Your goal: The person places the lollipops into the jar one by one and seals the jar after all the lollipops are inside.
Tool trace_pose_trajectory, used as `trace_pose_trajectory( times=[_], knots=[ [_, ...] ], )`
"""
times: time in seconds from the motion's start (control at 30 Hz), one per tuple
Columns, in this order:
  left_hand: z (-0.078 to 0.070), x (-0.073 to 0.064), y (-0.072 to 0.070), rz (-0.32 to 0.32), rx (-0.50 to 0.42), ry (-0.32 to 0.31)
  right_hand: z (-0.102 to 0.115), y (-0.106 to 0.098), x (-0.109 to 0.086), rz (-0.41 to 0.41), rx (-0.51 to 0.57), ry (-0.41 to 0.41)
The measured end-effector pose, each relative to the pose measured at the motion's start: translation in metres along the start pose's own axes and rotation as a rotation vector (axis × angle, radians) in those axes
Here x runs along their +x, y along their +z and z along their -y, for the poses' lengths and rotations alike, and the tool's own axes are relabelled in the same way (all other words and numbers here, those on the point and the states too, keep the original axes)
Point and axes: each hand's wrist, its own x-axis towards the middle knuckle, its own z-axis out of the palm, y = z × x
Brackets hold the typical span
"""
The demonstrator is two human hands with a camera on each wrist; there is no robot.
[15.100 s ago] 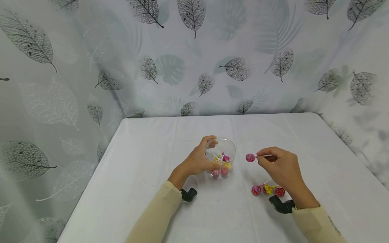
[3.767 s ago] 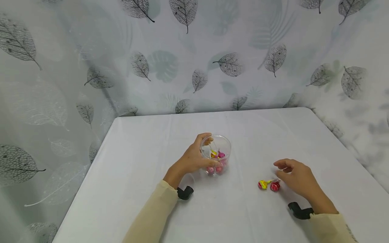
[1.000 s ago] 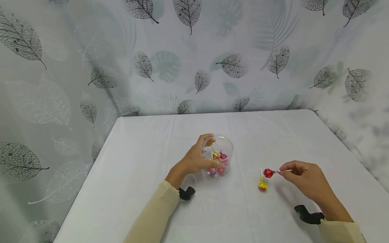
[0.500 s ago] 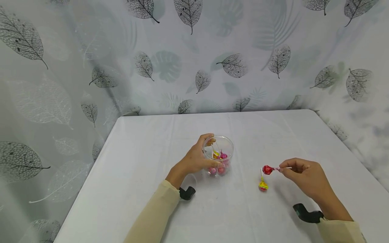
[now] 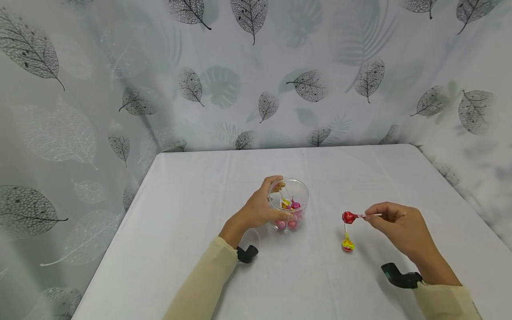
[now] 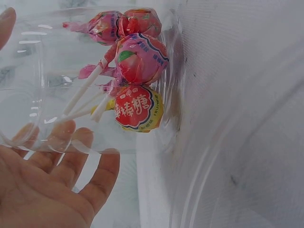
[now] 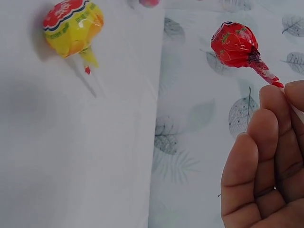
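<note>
A clear plastic jar [image 5: 289,195] stands on the table, its mouth uncovered, with several wrapped lollipops [image 6: 140,59] inside, red, pink and yellow, heads at the bottom. My left hand [image 5: 258,209] grips the jar from its left side, thumb in front and fingers behind. To the right, my right hand [image 5: 402,224] pinches the white stick of a red-wrapped lollipop [image 7: 235,45], its head pointing left above the table. Just below that head in the head view lies a yellow lollipop [image 5: 347,244] on the cloth, its stick pointing toward the back.
A white cloth covers the table [image 5: 200,186]. Leaf-printed curtains [image 5: 224,89] hang behind it and at both sides. Near my left wrist, a clear round rim [image 5: 252,238] shows partly behind the black wrist mount [image 5: 248,254].
Earlier, several lollipops lay at the right; now one yellow one lies there. My right hand has picked up the red lollipop and moved it slightly up and left. The left hand keeps its grip.
</note>
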Motion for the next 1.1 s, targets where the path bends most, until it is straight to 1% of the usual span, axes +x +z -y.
trace_pose_trajectory(
  times=[0.3,0.57,0.77,1.1],
  knots=[
    [0.000,0.000,0.001,-0.001,0.003,-0.010,0.009,0.001,0.004,-0.019,0.020,-0.024],
    [0.001,0.001,0.001,0.003,-0.007,-0.006,0.019,0.005,0.009,-0.033,0.058,-0.070],
    [0.000,0.001,0.001,0.001,0.003,-0.005,0.024,0.006,0.014,-0.039,0.066,-0.076],
    [0.000,0.000,0.001,-0.003,0.004,-0.011,0.031,0.011,0.019,-0.062,0.086,-0.122]
  ],
)
